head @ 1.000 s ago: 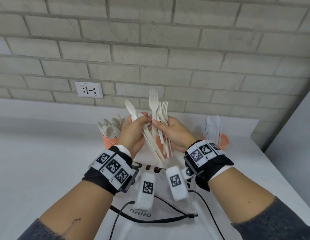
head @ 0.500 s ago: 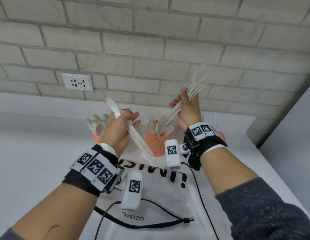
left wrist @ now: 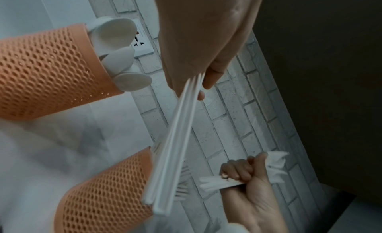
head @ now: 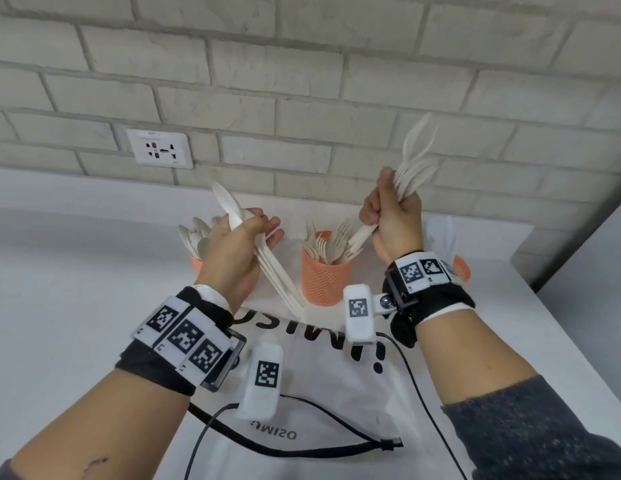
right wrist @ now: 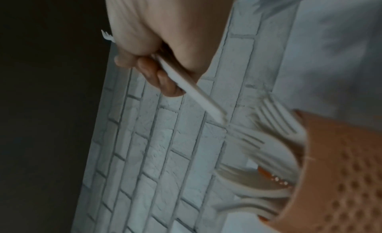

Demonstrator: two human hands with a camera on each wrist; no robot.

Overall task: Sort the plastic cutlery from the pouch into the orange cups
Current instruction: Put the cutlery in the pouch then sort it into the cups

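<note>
Both hands are holding sorted bundles of plastic cutlery above the orange cups.

Head view: I am gripping forks point(head: 414, 168) in my right hand point(head: 394, 216), fingers wrapped round mid-handle, above the middle cup point(head: 323, 278); my left hand point(head: 233, 251) is pinching a bundle of utensils point(head: 267, 261). Left wrist view: the fingers point(left wrist: 208, 83) are pressing thin stiff handles point(left wrist: 175, 138) together; they look light, slippery and liable to fan. Right wrist view: my fingers point(right wrist: 163, 78) are curling round the handles point(right wrist: 198, 96); the mid-handle grip seems safest.
</note>
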